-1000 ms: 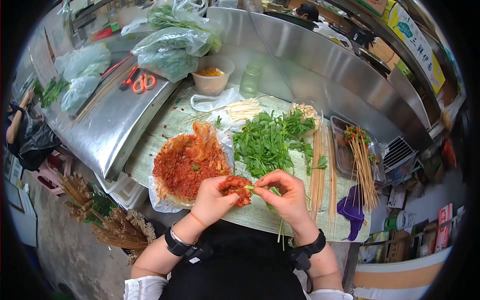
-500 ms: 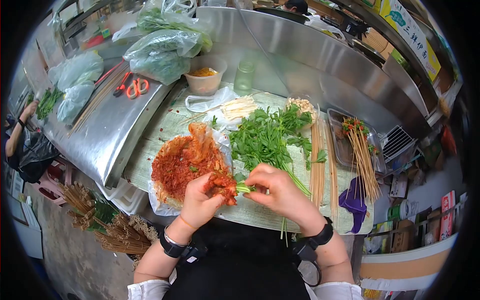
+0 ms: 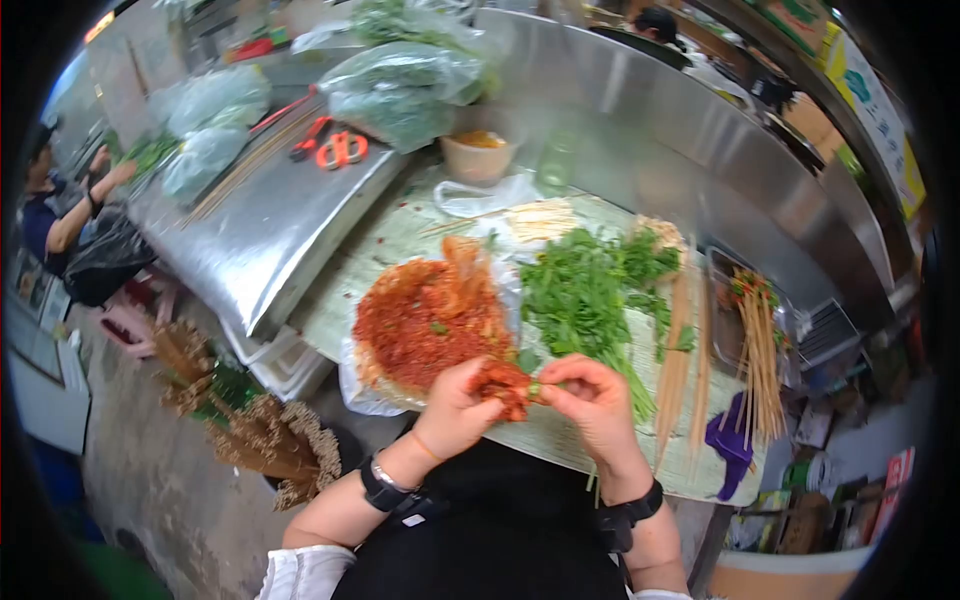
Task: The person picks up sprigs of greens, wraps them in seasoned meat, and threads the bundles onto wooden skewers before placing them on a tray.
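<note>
no text readable; the yellow-edged box's (image 3: pixel 872 110) characters are blurred.

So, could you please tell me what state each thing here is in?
Left hand: closed on red-coated food
Right hand: pinching green stem
Red mixture: uncovered
Leafy greens: loose, heaped
Plastic tub: uncovered, orange contents inside
Green glass: upright
Scissors: lying flat, blades unclear
Tray skewers: loaded at one end
Purple item: crumpled

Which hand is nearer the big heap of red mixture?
Left. The left hand is at the lower-right edge of the red mixture, holding red-coated food; the right hand is farther right.
</note>
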